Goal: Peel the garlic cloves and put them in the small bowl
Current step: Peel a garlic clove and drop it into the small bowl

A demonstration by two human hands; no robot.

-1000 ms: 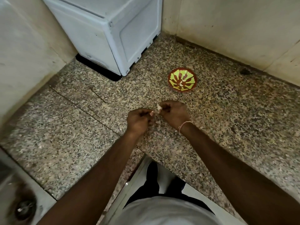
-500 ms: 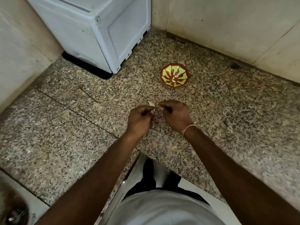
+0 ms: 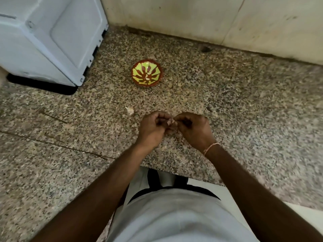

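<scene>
A white boxy metal appliance (image 3: 50,39) stands at far left on the speckled granite counter (image 3: 244,110), no legible writing on it. A loose pale garlic piece (image 3: 129,110) lies nearby. The left hand (image 3: 151,127) and right hand (image 3: 194,128), fingers curled, pinch a small garlic clove (image 3: 170,121) between them, near the red-and-yellow patterned small bowl (image 3: 147,72).

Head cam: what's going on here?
A person stands at a granite counter peeling garlic. Both hands meet over the counter: the left hand and right hand pinch one garlic clove between their fingertips, working at its skin. Another clove or a bit of peel lies loose on the counter to the left of the hands. The small bowl, red and yellow-green, sits further back, with at least one pale piece that looks like garlic inside.
</scene>
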